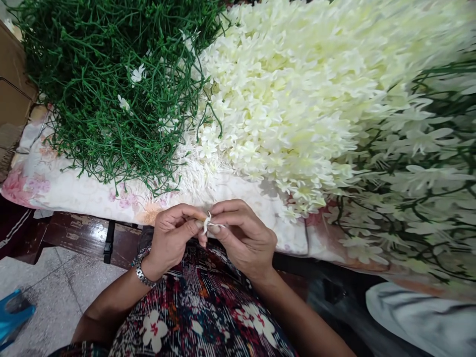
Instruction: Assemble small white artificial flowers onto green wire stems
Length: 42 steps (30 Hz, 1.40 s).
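Close to my body, above my lap, both hands meet at a small white artificial flower point(207, 223). My left hand point(174, 233) pinches it between thumb and fingertips, with a metal watch on that wrist. From the other side my right hand point(243, 233) also pinches the piece, at a thin white part like a stamen; my fingers hide much of it. Beyond them lie a heap of green plastic stems point(122, 99), a big pile of white-cream flower heads point(282, 109) and loose white stamens point(203, 171).
A floral padded cloth point(89, 191) covers the work surface. Finished-looking flowered stems point(416, 198) spread at the right. A cardboard box point(13, 94) stands at the far left, and a blue plastic item point(15, 315) is on the floor.
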Motion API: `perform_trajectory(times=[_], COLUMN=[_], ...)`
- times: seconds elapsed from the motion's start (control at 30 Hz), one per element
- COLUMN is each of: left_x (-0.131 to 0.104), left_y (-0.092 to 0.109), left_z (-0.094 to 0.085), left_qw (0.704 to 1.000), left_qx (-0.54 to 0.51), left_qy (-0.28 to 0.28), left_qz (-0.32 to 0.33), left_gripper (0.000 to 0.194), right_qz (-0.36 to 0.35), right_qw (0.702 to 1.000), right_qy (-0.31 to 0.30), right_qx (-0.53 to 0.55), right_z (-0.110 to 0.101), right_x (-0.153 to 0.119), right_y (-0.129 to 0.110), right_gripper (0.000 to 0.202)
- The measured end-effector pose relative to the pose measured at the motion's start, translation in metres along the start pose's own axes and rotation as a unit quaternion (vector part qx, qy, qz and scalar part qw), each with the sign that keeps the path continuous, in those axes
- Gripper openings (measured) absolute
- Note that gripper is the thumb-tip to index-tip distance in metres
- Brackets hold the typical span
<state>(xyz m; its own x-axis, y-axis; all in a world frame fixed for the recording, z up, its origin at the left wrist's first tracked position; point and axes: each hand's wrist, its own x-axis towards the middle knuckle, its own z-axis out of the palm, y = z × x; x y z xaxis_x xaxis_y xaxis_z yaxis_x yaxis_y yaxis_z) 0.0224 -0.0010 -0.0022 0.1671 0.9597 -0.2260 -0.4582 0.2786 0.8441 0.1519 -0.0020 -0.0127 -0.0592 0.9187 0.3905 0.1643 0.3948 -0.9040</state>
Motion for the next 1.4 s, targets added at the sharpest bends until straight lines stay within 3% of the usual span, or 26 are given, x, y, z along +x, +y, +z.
perform_trajectory(times=[0.13,0.3,0.47,0.67,0.77,0.93,1.03,1.1,1.17,1.27,1.33,1.4], left_x=[-0.004,-0.009,-0.006,-0.003,-0.001,-0.003,-0.009,-0.011,-0.011,-0.007,-0.002,0.003], left_y=[0.001,0.006,0.007,0.003,0.004,0.004,-0.002,-0.003,0.002,0.019,0.030,0.035], left_z=[-0.002,-0.002,-0.002,0.001,0.003,0.007,0.010,0.007,-0.003,-0.026,-0.039,-0.045], left_qw=[0.992,0.944,0.934,0.908,0.917,0.939,0.943,0.939,0.907,0.784,0.710,0.679], left_qx=[0.113,0.291,0.312,0.321,0.308,0.290,0.293,0.309,0.376,0.537,0.621,0.666], left_qy=[0.000,0.003,-0.031,-0.022,-0.025,-0.046,-0.029,-0.005,0.032,0.134,0.226,0.234], left_qz=[0.062,0.153,0.171,0.270,0.253,0.180,0.155,0.151,0.186,0.282,0.242,0.203], left_gripper=[0.005,0.007,0.006,0.014,0.010,0.008,0.007,0.014,0.025,0.012,0.007,0.009], right_qz=[-0.051,-0.079,-0.045,-0.025,-0.025,-0.041,-0.091,-0.102,-0.097,-0.072,-0.062,-0.063], right_qw=[0.994,0.984,0.995,0.998,0.996,0.993,0.984,0.980,0.974,0.966,0.962,0.960], right_qy=[-0.003,-0.037,-0.042,-0.019,-0.028,-0.022,-0.044,-0.019,0.005,0.033,0.040,0.033], right_qx=[-0.093,-0.154,-0.080,-0.062,-0.080,-0.105,-0.144,-0.171,-0.203,-0.246,-0.263,-0.271], right_z=[-0.002,-0.007,-0.006,-0.004,-0.007,-0.011,-0.014,-0.017,-0.022,-0.030,-0.033,-0.034], right_x=[0.002,0.004,0.002,0.000,-0.001,-0.004,-0.002,-0.001,0.000,0.002,0.004,0.005], right_y=[-0.004,-0.007,-0.005,-0.004,-0.002,0.000,-0.002,-0.002,0.000,0.005,0.009,0.010], right_gripper=[0.019,0.021,0.019,0.013,0.014,0.035,0.032,0.030,0.028,0.024,0.021,0.018])
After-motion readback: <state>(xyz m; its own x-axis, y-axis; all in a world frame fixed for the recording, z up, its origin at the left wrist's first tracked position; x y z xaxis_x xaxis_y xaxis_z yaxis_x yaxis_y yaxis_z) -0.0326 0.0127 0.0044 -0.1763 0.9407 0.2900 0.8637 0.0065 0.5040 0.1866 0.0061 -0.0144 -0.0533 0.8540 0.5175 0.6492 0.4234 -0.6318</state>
